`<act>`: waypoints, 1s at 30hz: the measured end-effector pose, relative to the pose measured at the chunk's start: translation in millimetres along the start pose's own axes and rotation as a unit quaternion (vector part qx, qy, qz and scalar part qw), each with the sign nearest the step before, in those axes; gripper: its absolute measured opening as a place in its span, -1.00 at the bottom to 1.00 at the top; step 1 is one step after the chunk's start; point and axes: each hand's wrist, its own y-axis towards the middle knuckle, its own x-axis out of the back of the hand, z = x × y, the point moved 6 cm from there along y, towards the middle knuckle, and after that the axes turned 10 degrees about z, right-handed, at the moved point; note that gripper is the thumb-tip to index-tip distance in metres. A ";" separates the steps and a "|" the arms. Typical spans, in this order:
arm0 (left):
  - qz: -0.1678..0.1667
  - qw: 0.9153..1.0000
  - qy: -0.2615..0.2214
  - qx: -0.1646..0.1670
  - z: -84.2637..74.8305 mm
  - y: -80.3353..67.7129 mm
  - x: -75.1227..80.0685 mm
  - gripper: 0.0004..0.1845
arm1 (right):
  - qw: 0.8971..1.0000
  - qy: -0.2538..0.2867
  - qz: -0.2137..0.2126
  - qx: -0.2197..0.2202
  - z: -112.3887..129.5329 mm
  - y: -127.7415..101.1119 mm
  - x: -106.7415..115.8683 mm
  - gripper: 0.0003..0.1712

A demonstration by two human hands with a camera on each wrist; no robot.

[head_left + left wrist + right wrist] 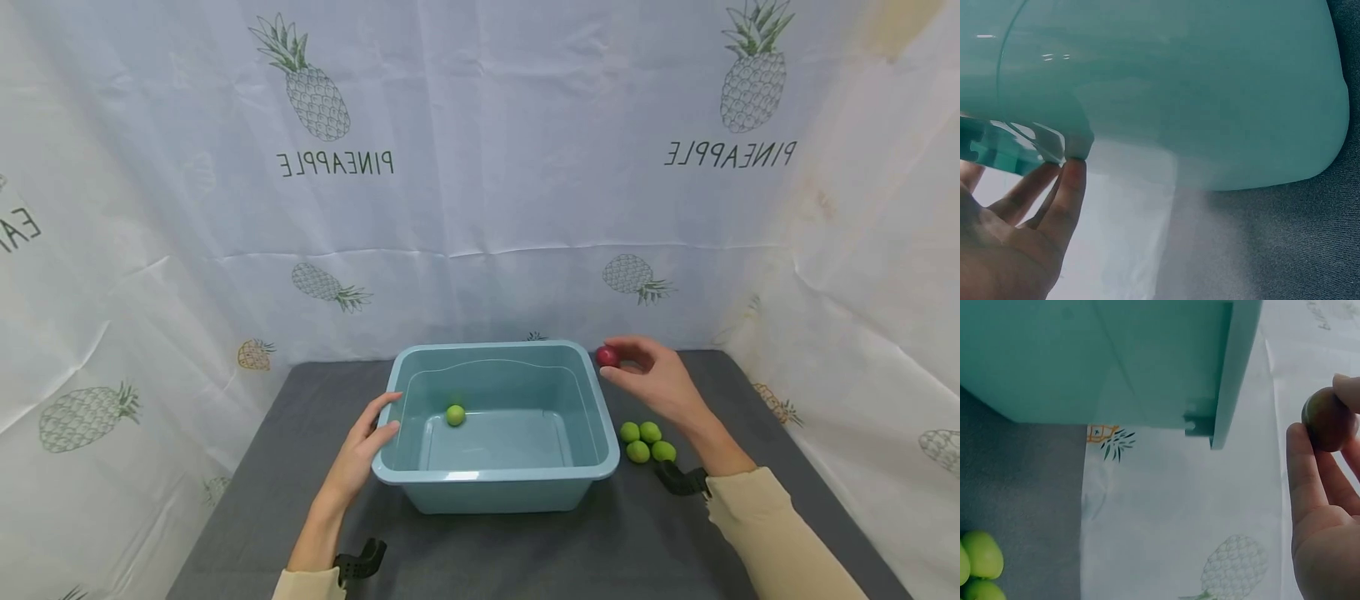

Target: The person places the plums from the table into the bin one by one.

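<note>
Your right hand (660,379) pinches a red fruit (607,357) in its fingers beside the tub (498,479) | your left hand (363,446) rests relaxed fingers on the tub rim | one green fruit (455,414) inside

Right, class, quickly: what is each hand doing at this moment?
Left hand: open, straight fingers touching the rim of the light blue plastic tub.
Right hand: pinching a small round red fruit.

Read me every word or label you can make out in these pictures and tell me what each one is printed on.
"PINEAPPLE", mirror-reversed, on the white cloth backdrop under the left pineapple drawing.
"PINEAPPLE", mirror-reversed again, on the same cloth under the right pineapple drawing.
"EA", a cut-off fragment at the cloth's left edge.
Some letters at the top right of the right wrist view are too blurred to read.
The blue tub shows no lettering.
</note>
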 end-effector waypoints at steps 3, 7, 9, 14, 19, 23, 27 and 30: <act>0.000 1.000 0.001 -0.001 0.3 0.1 0.7 -0.50 | 1.000 -0.007 0.004 0.006 4.3 4.4 -3.6 -0.39; 0.001 1.000 0.002 -0.003 0.6 0.4 1.1 -0.50 | 1.000 -0.005 0.018 0.012 10.5 9.7 -10.4 -0.40; 0.000 1.000 0.002 -0.003 0.9 0.4 1.3 -0.50 | 1.000 -0.001 0.028 0.013 13.4 12.1 -14.1 -0.41; -0.002 1.000 0.003 -0.005 0.7 0.2 0.9 -0.50 | 0.999 0.010 0.041 0.017 19.0 16.8 -20.8 -0.45; -0.003 1.000 0.004 -0.005 0.3 -1.0 0.1 -0.50 | 0.998 0.034 0.054 0.010 22.3 18.6 -25.5 -0.44; -0.004 1.000 0.004 -0.005 -0.3 -0.9 -0.2 -0.51 | 0.997 0.044 0.061 0.014 25.4 22.5 -28.4 -0.43; -0.005 1.000 0.005 -0.007 -0.9 -0.7 -0.2 -0.50 | 0.996 0.046 0.067 0.020 32.5 27.9 -31.4 -0.45; -0.007 1.000 0.006 -0.006 -1.1 -1.3 0.1 -0.50 | 0.996 0.046 0.071 0.020 38.3 32.7 -33.8 -0.46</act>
